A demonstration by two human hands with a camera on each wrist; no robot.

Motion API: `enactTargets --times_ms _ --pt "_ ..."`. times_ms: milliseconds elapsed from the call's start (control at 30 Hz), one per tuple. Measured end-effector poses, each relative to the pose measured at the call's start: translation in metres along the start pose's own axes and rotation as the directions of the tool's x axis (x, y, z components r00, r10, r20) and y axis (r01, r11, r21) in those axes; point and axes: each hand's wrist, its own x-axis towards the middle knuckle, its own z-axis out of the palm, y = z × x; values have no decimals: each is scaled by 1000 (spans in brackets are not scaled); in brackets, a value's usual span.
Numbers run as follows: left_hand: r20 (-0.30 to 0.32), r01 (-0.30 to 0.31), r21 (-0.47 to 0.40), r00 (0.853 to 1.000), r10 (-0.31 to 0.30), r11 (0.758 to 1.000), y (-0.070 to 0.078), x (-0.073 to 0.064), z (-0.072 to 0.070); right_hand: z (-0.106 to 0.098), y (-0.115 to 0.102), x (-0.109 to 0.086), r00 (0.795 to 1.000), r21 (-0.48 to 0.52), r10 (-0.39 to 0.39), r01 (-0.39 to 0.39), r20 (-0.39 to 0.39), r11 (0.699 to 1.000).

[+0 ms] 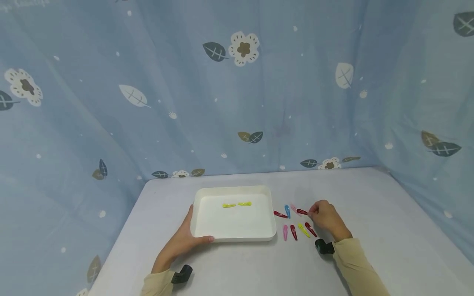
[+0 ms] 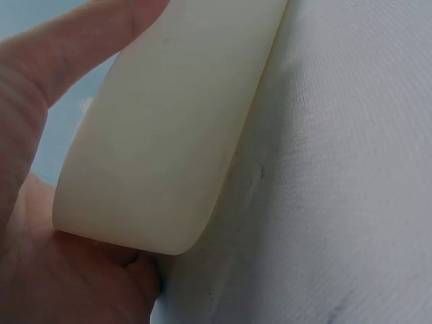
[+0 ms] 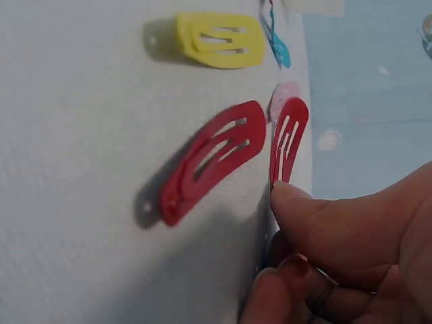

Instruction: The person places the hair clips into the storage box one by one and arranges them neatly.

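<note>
My left hand (image 1: 184,239) holds the white tray (image 1: 240,224) at its near left corner, thumb along the front wall and fingers along the left side. In the left wrist view the tray's outer wall (image 2: 162,135) lies between thumb and palm. Two yellow snap hair clips (image 1: 229,205) lie inside, side by side. Right of the tray, my right hand (image 1: 326,216) pinches the end of a red snap hair clip (image 3: 289,135) between thumb and finger. Nearby on the table lie another red clip (image 3: 216,158) and a yellow clip (image 3: 223,40).
Other loose hair clips lie between the tray and my right hand: a blue one (image 1: 287,211), a pink one (image 1: 285,232) and several red ones. The white tabletop (image 1: 255,271) ends at a blue patterned curtain (image 1: 281,102) behind and at the sides.
</note>
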Motion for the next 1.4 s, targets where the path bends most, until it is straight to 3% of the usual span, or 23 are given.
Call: enactTargets --times_ms 300,567,967,1167,1400 --pt "-8 53 41 999 -53 998 3 6 -2 -8 1 0 1000 26 -9 9 -10 1000" --pt "2 13 9 1000 -13 1000 3 3 0 -8 4 -3 999 178 -34 35 -12 983" --pt "-9 12 -6 1000 -12 1000 3 -1 0 -15 -12 -10 996 358 -47 18 73 934" --pt "-6 19 -7 1000 -20 1000 4 -3 2 -16 -20 -6 987 465 -88 15 137 885" --pt "-5 3 -7 1000 -3 1000 4 -2 1 -16 -39 0 972 529 -151 33 182 848"
